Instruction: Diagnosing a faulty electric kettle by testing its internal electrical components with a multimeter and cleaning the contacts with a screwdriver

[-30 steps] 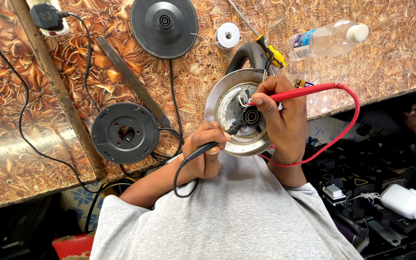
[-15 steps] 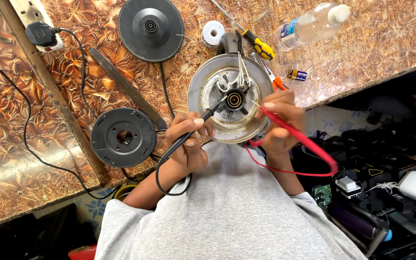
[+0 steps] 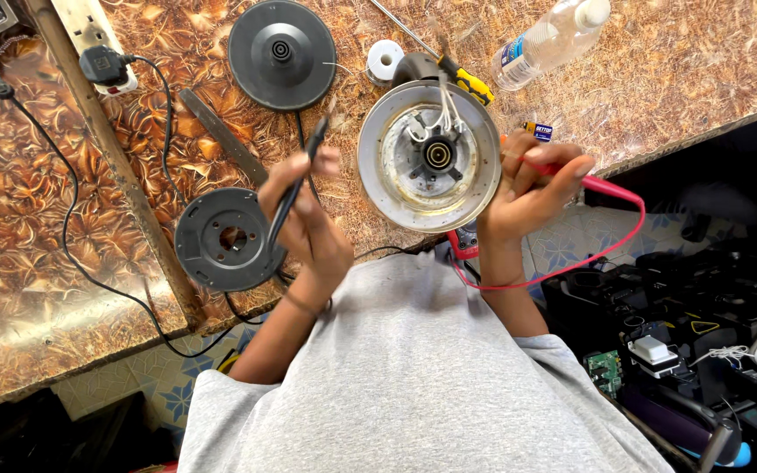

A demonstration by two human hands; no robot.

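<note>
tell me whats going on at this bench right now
A person in a grey shirt is at a patterned worktop with an upturned electric kettle, its underside and white wires exposed. The left hand holds a black probe lifted clear of the kettle; the right hand grips a red probe beside the rim. Two round black bases, a screwdriver and a clear bottle lie nearby.

Bench (image 3: 28, 263): glossy brown leaf-patterned top, one wooden strip (image 3: 116, 158) running across it. Floor (image 3: 168, 385): blue-patterned tiles beneath. Lighting: bright, even.
</note>
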